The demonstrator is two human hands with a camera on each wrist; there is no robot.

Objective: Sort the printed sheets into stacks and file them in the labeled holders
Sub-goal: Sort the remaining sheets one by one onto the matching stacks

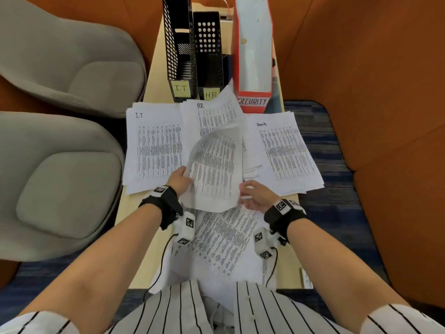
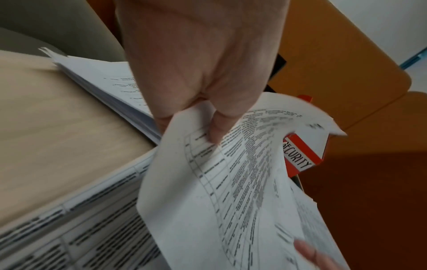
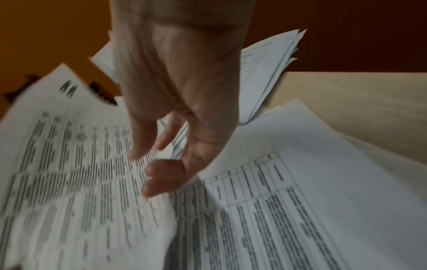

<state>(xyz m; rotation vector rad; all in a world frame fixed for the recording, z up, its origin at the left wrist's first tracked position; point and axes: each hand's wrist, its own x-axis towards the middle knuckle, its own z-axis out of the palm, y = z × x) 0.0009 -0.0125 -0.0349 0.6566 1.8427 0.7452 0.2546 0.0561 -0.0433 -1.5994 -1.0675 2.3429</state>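
Note:
Three sorted stacks lie across the wooden table [image 1: 131,213]: IT [image 1: 156,150] on the left, HR [image 1: 214,112] in the middle, Security [image 1: 286,153] on the right. Behind them stand the black IT holder [image 1: 179,56], black HR holder [image 1: 209,51] and red Security holder [image 1: 252,56]. My left hand [image 1: 186,175] [image 2: 189,127] pinches the left edge of a curled printed sheet [image 1: 216,169] [image 2: 219,191] headed HR [image 3: 57,164], raised over the HR stack. My right hand [image 1: 245,192] [image 3: 148,169] has relaxed fingers touching that sheet's right edge. An unsorted pile [image 1: 224,242] lies near my body.
Two grey armchairs [image 1: 72,56] [image 1: 60,189] stand close along the table's left side. An orange upholstered wall [image 1: 385,116] curves round the right and back. Blue carpet [image 1: 337,189] shows beside the table's right edge. Cables hang from my wrist cameras.

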